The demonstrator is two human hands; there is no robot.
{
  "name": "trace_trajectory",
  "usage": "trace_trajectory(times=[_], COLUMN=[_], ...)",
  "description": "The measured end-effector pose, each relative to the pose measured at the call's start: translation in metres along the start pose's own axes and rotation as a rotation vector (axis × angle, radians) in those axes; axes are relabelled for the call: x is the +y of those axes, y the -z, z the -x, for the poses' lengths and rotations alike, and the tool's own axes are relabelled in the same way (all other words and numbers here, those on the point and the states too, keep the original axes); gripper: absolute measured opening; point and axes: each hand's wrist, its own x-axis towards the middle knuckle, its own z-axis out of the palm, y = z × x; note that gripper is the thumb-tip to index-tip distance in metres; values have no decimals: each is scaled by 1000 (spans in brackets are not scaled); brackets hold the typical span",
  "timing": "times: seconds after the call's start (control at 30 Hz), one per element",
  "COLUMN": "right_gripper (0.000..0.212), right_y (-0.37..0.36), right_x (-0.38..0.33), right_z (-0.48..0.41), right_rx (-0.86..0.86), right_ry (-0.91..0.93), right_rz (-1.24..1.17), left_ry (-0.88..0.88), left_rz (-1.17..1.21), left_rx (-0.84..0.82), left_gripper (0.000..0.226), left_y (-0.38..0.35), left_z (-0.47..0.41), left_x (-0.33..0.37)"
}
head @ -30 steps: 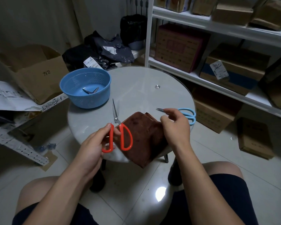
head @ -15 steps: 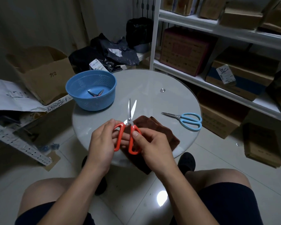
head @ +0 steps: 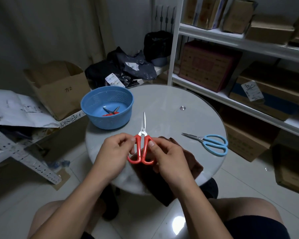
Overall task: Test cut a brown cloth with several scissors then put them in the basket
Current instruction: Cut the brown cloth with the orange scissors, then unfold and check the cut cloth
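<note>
Red-handled scissors [head: 141, 145] are held over the near edge of the round glass table [head: 162, 104], blades closed and pointing away from me. My left hand [head: 114, 154] grips the left handle loop and my right hand [head: 169, 157] grips the right one. The brown cloth [head: 192, 163] lies under my right hand and hangs over the table's near edge, mostly hidden. Blue-handled scissors [head: 209, 143] lie on the table to the right. The blue basket [head: 107, 107] stands at the table's left back, with another pair of red-handled scissors [head: 110, 112] inside it.
White shelves [head: 231, 38] with cardboard boxes run along the right. An open cardboard box [head: 59, 87], dark bags [head: 128, 68] and a white perforated rail [head: 24, 156] crowd the floor on the left. My knees are under the table's near edge.
The left hand lifted the red scissors off the cloth, my right hand let go of the cloth and took the other handle, and the open blades have closed.
</note>
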Motion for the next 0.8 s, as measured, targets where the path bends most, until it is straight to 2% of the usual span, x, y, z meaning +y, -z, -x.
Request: trace_trajectory(times=[0.1, 0.2, 0.3, 0.43, 0.5, 0.57, 0.63, 0.7, 0.8], right_gripper=[21, 24, 19, 13, 15, 16, 16, 16, 15], right_y=[1, 10, 21, 32, 37, 41, 42, 41, 40], right_x=[-5, -3, 7, 16, 19, 21, 22, 22, 22], right_z=[-10, -14, -16, -17, -18, -21, -24, -26, -32], right_rx=[-13, 33, 124, 261, 300, 309, 302, 295, 266], right_ry=[-53, -142, -173, -155, -135, -133, -135, -133, -144], right_rz=[-76, -113, 18, 77, 98, 116, 138, 143, 141], left_ry=[55, 106, 218, 377, 391, 365, 364, 302, 192], left_rz=[-8, -18, -95, -387, -605, -883, -991, -1074, -1109], left_rx=[-21, 145, 277, 177, 102, -61, -157, -154, -16], left_gripper=[21, 25, 23, 19, 19, 23, 28, 28, 25], left_y=[29, 65, 85, 88, 87, 83, 80, 80, 83], left_z=[-26, -68, -120, -182, -203, -214, -220, -225, -224], left_x=[4, 9, 15, 11, -1, -9, -19, -29, -41])
